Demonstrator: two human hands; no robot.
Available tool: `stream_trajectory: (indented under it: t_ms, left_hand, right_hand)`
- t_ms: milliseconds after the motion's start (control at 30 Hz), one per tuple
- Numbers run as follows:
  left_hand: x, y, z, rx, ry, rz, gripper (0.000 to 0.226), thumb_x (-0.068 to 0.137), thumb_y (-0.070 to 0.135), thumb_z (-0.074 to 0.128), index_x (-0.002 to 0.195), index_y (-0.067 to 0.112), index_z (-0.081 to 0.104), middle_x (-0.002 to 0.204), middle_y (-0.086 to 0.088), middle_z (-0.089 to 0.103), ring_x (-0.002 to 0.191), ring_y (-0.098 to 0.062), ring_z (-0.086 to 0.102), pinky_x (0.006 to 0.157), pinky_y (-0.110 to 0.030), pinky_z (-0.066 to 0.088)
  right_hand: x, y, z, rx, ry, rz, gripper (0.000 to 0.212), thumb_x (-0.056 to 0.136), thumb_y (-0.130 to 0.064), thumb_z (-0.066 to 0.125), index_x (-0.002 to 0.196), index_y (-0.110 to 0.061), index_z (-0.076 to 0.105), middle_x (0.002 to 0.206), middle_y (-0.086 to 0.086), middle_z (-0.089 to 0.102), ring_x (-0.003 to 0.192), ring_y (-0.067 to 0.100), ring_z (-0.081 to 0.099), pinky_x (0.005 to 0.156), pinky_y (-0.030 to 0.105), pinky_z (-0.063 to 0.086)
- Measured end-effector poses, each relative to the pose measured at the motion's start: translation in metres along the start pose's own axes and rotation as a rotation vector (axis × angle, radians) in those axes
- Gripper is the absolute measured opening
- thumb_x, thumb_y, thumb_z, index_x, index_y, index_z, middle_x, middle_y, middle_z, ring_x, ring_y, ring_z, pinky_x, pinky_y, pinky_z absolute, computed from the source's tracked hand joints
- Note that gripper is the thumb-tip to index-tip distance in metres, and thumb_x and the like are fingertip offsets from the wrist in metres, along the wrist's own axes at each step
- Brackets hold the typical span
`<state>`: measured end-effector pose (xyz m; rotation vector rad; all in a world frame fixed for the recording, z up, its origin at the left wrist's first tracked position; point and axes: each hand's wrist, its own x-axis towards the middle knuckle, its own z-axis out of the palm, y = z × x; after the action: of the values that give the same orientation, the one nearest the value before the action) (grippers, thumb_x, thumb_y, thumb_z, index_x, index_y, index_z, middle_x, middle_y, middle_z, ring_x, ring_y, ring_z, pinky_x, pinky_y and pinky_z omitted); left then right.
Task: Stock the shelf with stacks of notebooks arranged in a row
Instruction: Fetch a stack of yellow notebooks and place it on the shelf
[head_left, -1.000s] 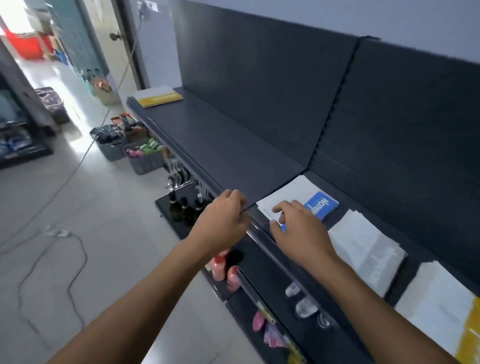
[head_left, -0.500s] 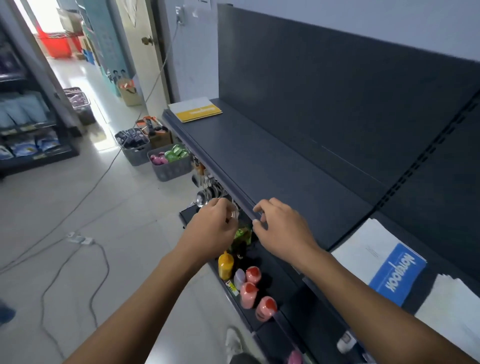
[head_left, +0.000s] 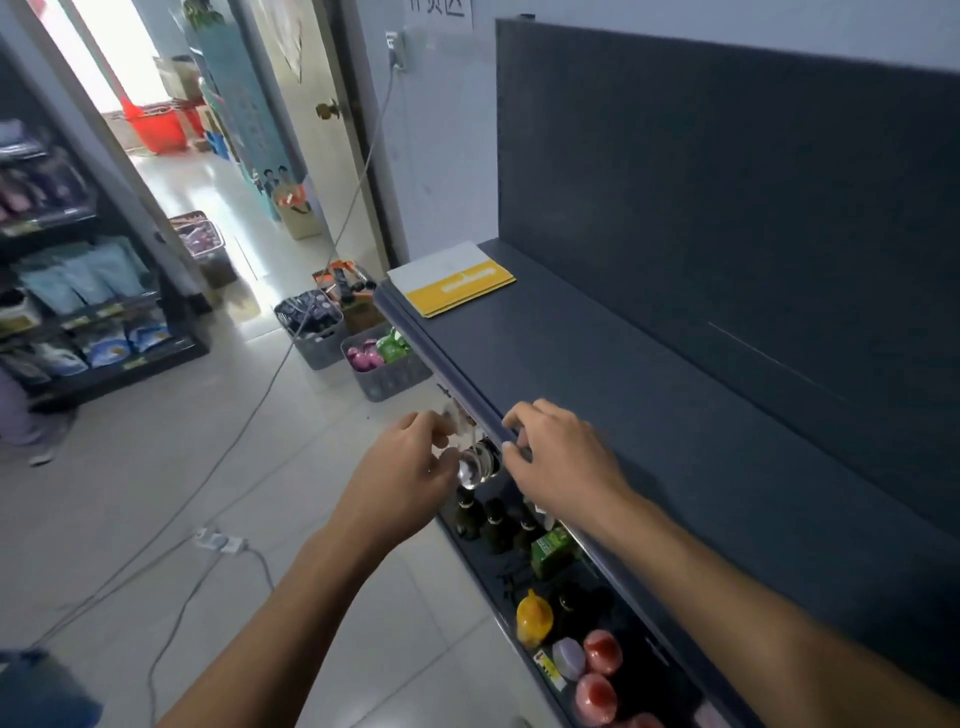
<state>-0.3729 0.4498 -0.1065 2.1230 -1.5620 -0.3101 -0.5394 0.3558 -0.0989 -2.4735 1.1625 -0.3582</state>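
**Head view.** We look down along a dark grey shelf (head_left: 675, 426) with a dark back panel (head_left: 727, 208) behind it. The notebooks (head_left: 451, 278) form one flat stack with a white cover and a yellow band. The stack lies at the far end of the shelf, close to the front edge, and is well apart from both hands.

The left hand (head_left: 410, 467) hangs in front of the shelf edge, over the floor (head_left: 156, 467). Its fingers are loosely curled and it holds nothing. The right hand (head_left: 566, 467) sits palm down over the front edge of the shelf. Its fingers are bent and relaxed, with the fingertips (head_left: 519, 413) at the edge. We cannot tell whether they touch it. The hands are near each other. A clear glass item (head_left: 475, 465), blurred, shows between them below the edge.

The lower shelf (head_left: 506, 577) carries:
- dark bottles (head_left: 493, 519)
- a green carton (head_left: 553, 551)
- a yellow-capped bottle (head_left: 532, 616)
- red-capped containers (head_left: 602, 649)

Two grey baskets (head_left: 395, 376) stand on the floor just beyond the shelf end. A cable (head_left: 249, 415) runs across the floor to a power strip (head_left: 218, 540). A rack (head_left: 78, 312) of bagged goods stands at the left. A red crate (head_left: 156, 127) sits in the bright doorway at the back.
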Motion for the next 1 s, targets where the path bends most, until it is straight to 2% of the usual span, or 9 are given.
stream_trajectory:
  t_ms: [267, 533, 767, 900, 1000]
  left_hand:
    - [0.081, -0.098, -0.028, -0.012, -0.001, -0.038, 0.02, 0.097, 0.032, 0.054, 0.115, 0.026, 0.057, 0.107, 0.012, 0.057, 0.089, -0.006, 0.06, 0.08, -0.032, 0.054]
    - [0.183, -0.181, -0.054, -0.011, -0.06, 0.131, 0.02, 0.097, 0.033, 0.053, 0.115, 0.027, 0.058, 0.106, 0.012, 0.057, 0.089, -0.006, 0.059, 0.079, -0.031, 0.053]
    - [0.257, -0.212, -0.067, 0.007, -0.149, 0.274, 0.02, 0.096, 0.032, 0.053, 0.114, 0.026, 0.06, 0.105, 0.012, 0.058, 0.084, -0.003, 0.059, 0.078, -0.03, 0.053]
    - [0.309, -0.219, -0.067, -0.008, -0.144, 0.323, 0.016, 0.095, 0.024, 0.056, 0.109, 0.021, 0.062, 0.101, 0.008, 0.06, 0.08, -0.006, 0.056, 0.072, -0.024, 0.043]
    - [0.35, -0.22, -0.061, -0.026, -0.156, 0.346, 0.021, 0.094, 0.023, 0.057, 0.114, 0.02, 0.064, 0.103, 0.008, 0.06, 0.085, -0.008, 0.057, 0.074, -0.023, 0.042]
  right_hand:
    - [0.112, -0.043, 0.038, -0.032, -0.035, 0.015, 0.016, 0.096, -0.035, 0.054, 0.109, -0.026, 0.059, 0.099, -0.01, 0.059, 0.088, 0.018, 0.062, 0.079, 0.042, 0.055]
    - [0.198, -0.077, 0.07, -0.027, 0.015, 0.207, 0.024, 0.099, -0.036, 0.052, 0.121, -0.029, 0.059, 0.11, -0.011, 0.061, 0.092, 0.013, 0.061, 0.08, 0.035, 0.054]
    - [0.252, -0.08, 0.086, -0.022, 0.09, 0.378, 0.021, 0.098, -0.034, 0.056, 0.116, -0.026, 0.06, 0.098, -0.011, 0.059, 0.088, 0.014, 0.06, 0.074, 0.033, 0.052]
    - [0.286, -0.074, 0.09, 0.003, 0.15, 0.416, 0.016, 0.098, -0.031, 0.057, 0.111, -0.024, 0.06, 0.095, -0.01, 0.059, 0.081, 0.012, 0.06, 0.07, 0.035, 0.054]
    - [0.313, -0.062, 0.093, 0.028, 0.153, 0.468, 0.02, 0.098, -0.03, 0.054, 0.116, -0.024, 0.059, 0.097, -0.013, 0.056, 0.084, 0.012, 0.058, 0.072, 0.035, 0.053]
